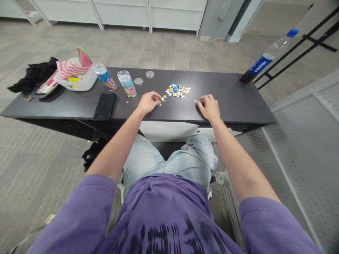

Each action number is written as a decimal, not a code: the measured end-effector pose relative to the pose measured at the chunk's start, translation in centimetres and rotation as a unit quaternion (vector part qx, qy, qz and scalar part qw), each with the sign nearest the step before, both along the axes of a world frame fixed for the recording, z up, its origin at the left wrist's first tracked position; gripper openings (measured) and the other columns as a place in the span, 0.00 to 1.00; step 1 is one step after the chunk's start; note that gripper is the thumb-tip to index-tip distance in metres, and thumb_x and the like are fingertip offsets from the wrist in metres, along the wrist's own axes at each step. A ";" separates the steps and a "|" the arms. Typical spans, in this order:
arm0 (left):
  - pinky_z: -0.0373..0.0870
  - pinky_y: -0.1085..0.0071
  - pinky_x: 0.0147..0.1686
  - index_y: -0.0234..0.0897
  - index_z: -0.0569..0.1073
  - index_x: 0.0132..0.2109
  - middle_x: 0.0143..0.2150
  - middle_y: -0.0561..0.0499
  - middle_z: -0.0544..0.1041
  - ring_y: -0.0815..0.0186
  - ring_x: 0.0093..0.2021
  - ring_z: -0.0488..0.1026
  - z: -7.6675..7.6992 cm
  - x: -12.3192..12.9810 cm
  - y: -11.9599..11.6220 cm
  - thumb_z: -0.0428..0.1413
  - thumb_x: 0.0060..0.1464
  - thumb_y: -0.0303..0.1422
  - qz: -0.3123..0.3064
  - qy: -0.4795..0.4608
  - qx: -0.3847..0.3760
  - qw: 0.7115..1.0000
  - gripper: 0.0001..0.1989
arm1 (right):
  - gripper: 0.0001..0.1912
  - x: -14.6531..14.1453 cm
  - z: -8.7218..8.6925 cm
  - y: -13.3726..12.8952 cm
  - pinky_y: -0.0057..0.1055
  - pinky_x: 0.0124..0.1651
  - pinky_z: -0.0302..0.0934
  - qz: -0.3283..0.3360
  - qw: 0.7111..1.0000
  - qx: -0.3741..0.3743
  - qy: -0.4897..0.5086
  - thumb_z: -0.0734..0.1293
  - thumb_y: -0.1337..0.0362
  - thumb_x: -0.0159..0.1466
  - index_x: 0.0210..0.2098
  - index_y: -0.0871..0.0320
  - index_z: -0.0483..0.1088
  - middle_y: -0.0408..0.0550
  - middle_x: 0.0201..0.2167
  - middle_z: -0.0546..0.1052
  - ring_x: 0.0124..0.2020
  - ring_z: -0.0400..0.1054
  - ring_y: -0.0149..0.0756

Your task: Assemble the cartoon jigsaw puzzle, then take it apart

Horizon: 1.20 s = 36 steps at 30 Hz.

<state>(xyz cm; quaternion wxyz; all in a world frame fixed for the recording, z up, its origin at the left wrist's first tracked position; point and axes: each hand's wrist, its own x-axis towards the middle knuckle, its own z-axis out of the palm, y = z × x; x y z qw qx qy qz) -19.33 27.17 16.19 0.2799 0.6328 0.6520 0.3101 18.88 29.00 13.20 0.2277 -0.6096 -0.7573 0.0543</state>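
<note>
A heap of small, colourful jigsaw puzzle pieces (178, 90) lies on the dark desk between my hands. My left hand (148, 102) rests on the desk just left of the heap, its fingers pinched at a blue and red puzzle piece (159, 104). A few loose pieces (164, 98) lie between its fingertips and the heap. To the right of the heap, my right hand (209, 107) pinches a small puzzle piece (196, 101) between thumb and fingers, close to the desk top. What is printed on that piece is too small to make out.
Two clear printed canisters (127, 84) stand left of my left hand, with two round metal lids (138, 82) nearby. A black phone (104, 106) lies near the front edge. A filled white basket (91, 79) stands farther left; a Pepsi bottle (261, 65) stands at the right end.
</note>
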 end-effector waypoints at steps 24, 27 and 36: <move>0.78 0.54 0.68 0.45 0.93 0.49 0.55 0.44 0.91 0.50 0.57 0.84 0.9 3.7 -0.1 0.67 0.75 0.38 -0.042 0.114 0.035 0.992 0.09 | 0.07 -0.2 0.0 0.3 0.68 0.77 0.72 -0.004 0.999 -0.015 0.028 0.70 0.58 0.83 0.54 0.51 0.81 0.68 0.64 0.86 0.68 0.82 0.69; 0.76 0.46 0.71 0.47 0.91 0.47 0.56 0.43 0.89 0.46 0.58 0.84 0.8 5.5 -0.4 0.69 0.74 0.39 -0.042 0.125 0.042 0.990 0.06 | 0.08 -0.1 0.1 0.2 0.68 0.76 0.73 -0.004 1.000 -0.013 0.026 0.70 0.56 0.83 0.54 0.50 0.81 0.68 0.63 0.87 0.67 0.82 0.69; 0.56 0.28 0.83 0.44 0.90 0.69 0.77 0.32 0.83 0.30 0.80 0.69 0.8 4.3 -5.4 0.59 0.79 0.45 -0.037 0.188 0.084 0.978 0.23 | 0.08 -0.1 0.0 0.3 0.67 0.77 0.73 0.000 0.999 -0.015 0.028 0.71 0.56 0.84 0.56 0.50 0.81 0.67 0.64 0.87 0.68 0.82 0.68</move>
